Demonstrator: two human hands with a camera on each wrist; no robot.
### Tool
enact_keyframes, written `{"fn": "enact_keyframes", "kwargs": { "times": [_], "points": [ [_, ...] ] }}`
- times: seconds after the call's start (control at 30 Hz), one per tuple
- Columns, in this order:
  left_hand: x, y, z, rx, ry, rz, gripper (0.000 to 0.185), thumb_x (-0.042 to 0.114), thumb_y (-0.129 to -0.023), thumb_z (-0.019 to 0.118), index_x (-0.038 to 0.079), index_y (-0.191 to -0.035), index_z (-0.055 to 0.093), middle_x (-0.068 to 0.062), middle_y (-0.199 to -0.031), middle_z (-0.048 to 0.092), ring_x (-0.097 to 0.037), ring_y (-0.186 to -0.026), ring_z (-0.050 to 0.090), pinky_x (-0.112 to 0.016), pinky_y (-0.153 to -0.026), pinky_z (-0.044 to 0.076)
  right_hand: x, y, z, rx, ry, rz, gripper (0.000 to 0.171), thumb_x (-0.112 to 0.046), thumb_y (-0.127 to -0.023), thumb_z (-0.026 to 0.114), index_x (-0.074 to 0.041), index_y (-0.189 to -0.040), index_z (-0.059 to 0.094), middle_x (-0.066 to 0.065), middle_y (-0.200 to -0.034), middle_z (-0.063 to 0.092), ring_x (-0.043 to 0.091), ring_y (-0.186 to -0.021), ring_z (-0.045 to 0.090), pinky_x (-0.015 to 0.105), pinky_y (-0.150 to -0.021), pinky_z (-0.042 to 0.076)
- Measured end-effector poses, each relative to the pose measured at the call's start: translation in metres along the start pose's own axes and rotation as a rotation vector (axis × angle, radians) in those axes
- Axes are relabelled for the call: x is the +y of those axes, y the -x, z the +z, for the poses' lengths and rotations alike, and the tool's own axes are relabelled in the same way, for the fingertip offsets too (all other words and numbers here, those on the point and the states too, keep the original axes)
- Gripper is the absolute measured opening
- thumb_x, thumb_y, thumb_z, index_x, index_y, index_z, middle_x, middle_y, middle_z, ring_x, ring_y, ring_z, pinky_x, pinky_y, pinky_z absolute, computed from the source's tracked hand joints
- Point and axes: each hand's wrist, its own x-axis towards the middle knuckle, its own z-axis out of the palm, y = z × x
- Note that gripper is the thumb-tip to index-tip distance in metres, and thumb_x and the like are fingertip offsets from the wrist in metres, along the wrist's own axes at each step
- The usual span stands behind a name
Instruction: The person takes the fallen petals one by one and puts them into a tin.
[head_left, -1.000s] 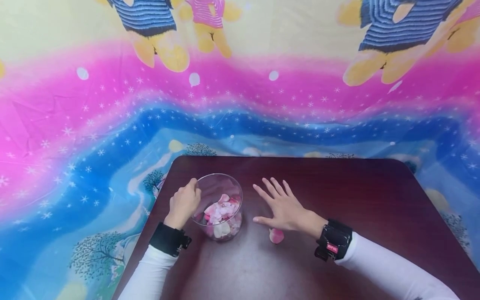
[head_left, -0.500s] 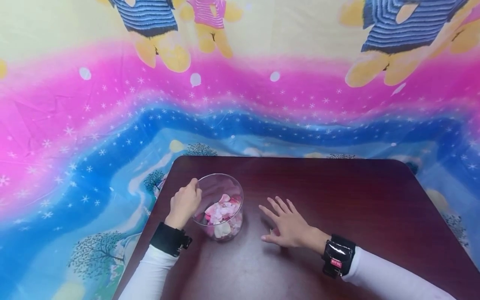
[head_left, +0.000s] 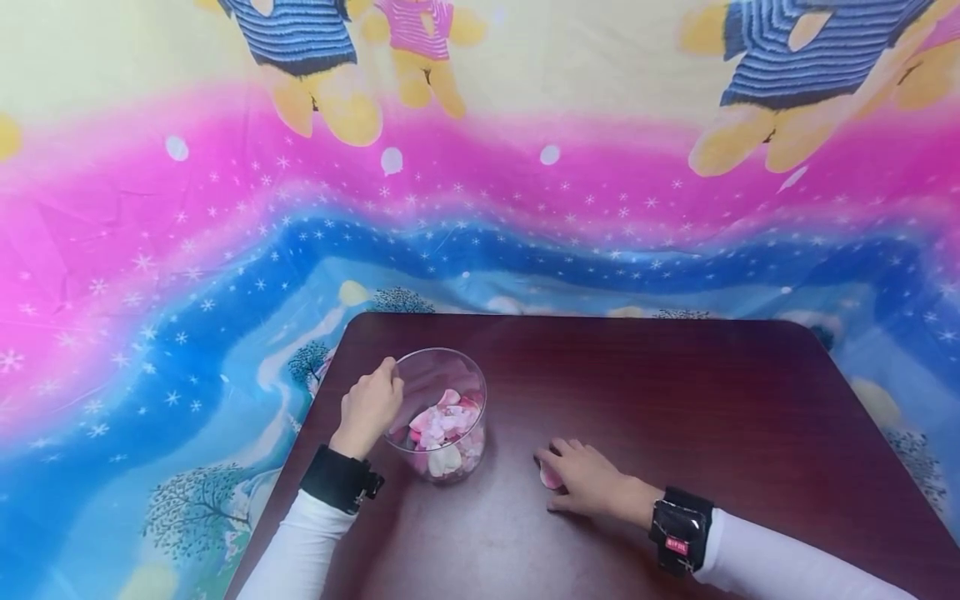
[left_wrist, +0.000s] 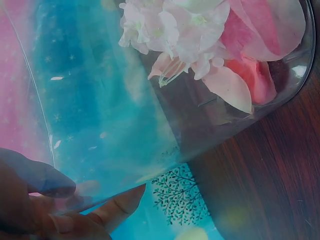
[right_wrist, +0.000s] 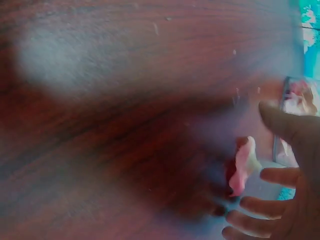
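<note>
My left hand (head_left: 369, 408) grips the rim of a clear glass jar (head_left: 422, 382) at its left side. Through the jar wall, the left wrist view shows the thumb and fingers around the rim. Inside, pink and white petals (head_left: 444, 423) lie heaped at the bottom, along with a white ruffled blossom (left_wrist: 175, 25). To the right of the jar, my right hand (head_left: 588, 479) is low over the table around a single pink petal (head_left: 550, 477). In the right wrist view this petal (right_wrist: 245, 165) stands between the thumb and the bent fingers, with a gap on the thumb side.
A dark reddish-brown wooden table (head_left: 675, 392) with rounded corners carries everything. Behind it hangs a colourful printed cloth (head_left: 600, 217) with snowflakes and bears. Black straps (head_left: 680, 529) are worn on both wrists.
My right hand has come down and slightly right, from above the petal to around it, and its spread fingers have bent. My left hand and the glass jar have stayed in place.
</note>
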Motion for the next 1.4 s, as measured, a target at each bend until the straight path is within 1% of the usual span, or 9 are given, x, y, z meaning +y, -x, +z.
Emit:
{"fn": "enact_keyframes", "kwargs": {
  "times": [0.17, 0.3, 0.37, 0.47, 0.6, 0.83, 0.97, 1.17, 1.4],
  "points": [
    [0.0, 0.0, 0.0, 0.004, 0.001, 0.004, 0.013, 0.023, -0.1, 0.046, 0.014, -0.102, 0.056, -0.011, -0.072, 0.061, -0.034, -0.07, 0.065, -0.044, -0.055, 0.045, 0.001, 0.0, 0.008, 0.07, 0.124, -0.036, 0.05, -0.028, -0.079, 0.086, -0.009, -0.12, 0.065, 0.008, -0.108, 0.062, 0.024, -0.091, 0.061, 0.041, -0.076, 0.054],
    [0.0, 0.0, 0.0, 0.004, 0.001, 0.006, 0.013, 0.023, -0.1, 0.046, 0.014, -0.103, 0.056, -0.009, -0.07, 0.059, -0.032, -0.068, 0.063, -0.043, -0.054, 0.045, 0.001, -0.003, 0.013, 0.107, 0.12, -0.041, 0.02, -0.02, -0.09, 0.076, -0.01, -0.104, 0.068, 0.001, -0.09, 0.059, 0.016, -0.077, 0.06, 0.035, -0.069, 0.052],
    [0.0, 0.0, 0.0, 0.003, -0.001, 0.006, 0.014, 0.023, -0.1, 0.047, 0.014, -0.104, 0.056, -0.009, -0.069, 0.058, -0.031, -0.067, 0.062, -0.043, -0.054, 0.045, 0.001, -0.005, 0.015, 0.11, 0.105, -0.047, 0.01, -0.019, -0.094, 0.07, -0.011, -0.096, 0.066, -0.002, -0.083, 0.055, 0.013, -0.071, 0.058, 0.032, -0.064, 0.051],
    [0.0, -0.001, 0.0, 0.003, -0.003, 0.006, 0.014, 0.023, -0.101, 0.047, 0.014, -0.105, 0.056, -0.008, -0.068, 0.058, -0.031, -0.067, 0.063, -0.043, -0.054, 0.046, 0.002, -0.007, 0.017, 0.109, 0.094, -0.059, 0.011, -0.017, -0.094, 0.067, -0.011, -0.087, 0.062, -0.003, -0.077, 0.055, 0.011, -0.067, 0.058, 0.029, -0.059, 0.05],
    [0.0, -0.001, -0.001, 0.004, -0.004, 0.007, 0.014, 0.023, -0.101, 0.047, 0.014, -0.104, 0.056, -0.009, -0.07, 0.059, -0.032, -0.069, 0.064, -0.044, -0.055, 0.047, 0.001, -0.009, 0.018, 0.113, 0.099, -0.063, 0.014, -0.011, -0.089, 0.069, -0.011, -0.079, 0.06, -0.002, -0.075, 0.059, 0.014, -0.066, 0.062, 0.028, -0.057, 0.05],
    [0.0, -0.001, -0.002, -0.008, -0.009, 0.0, 0.015, 0.023, -0.101, 0.047, 0.013, -0.105, 0.056, -0.009, -0.069, 0.058, -0.031, -0.067, 0.062, -0.043, -0.054, 0.045, -0.002, -0.011, 0.018, 0.11, 0.094, -0.058, 0.013, -0.003, -0.085, 0.071, -0.011, -0.079, 0.062, -0.001, -0.075, 0.062, 0.015, -0.068, 0.065, 0.027, -0.057, 0.051],
    [0.0, -0.001, -0.002, -0.01, -0.004, 0.001, 0.014, 0.023, -0.101, 0.047, 0.013, -0.105, 0.056, -0.009, -0.069, 0.058, -0.03, -0.066, 0.061, -0.042, -0.054, 0.045, -0.004, -0.014, 0.013, 0.15, 0.059, -0.08, 0.011, -0.003, -0.083, 0.073, -0.01, -0.079, 0.065, 0.0, -0.076, 0.063, 0.015, -0.07, 0.066, 0.026, -0.06, 0.053],
    [0.0, 0.0, -0.001, -0.004, -0.001, -0.001, 0.013, 0.022, -0.101, 0.047, 0.013, -0.103, 0.056, -0.009, -0.069, 0.058, -0.031, -0.067, 0.062, -0.042, -0.054, 0.045, -0.008, -0.021, -0.009, 0.245, -0.009, -0.086, 0.016, 0.002, -0.081, 0.072, -0.01, -0.078, 0.061, -0.003, -0.073, 0.056, 0.011, -0.065, 0.059, 0.025, -0.057, 0.05],
    [0.002, 0.001, -0.001, 0.003, 0.0, -0.001, 0.012, 0.022, -0.101, 0.048, 0.014, -0.102, 0.056, -0.01, -0.071, 0.06, -0.032, -0.068, 0.064, -0.043, -0.054, 0.045, -0.021, -0.027, -0.048, 0.333, -0.044, -0.111, 0.012, -0.003, -0.085, 0.074, -0.011, -0.083, 0.065, -0.004, -0.078, 0.06, 0.011, -0.074, 0.065, 0.024, -0.065, 0.054]
  ]
}}
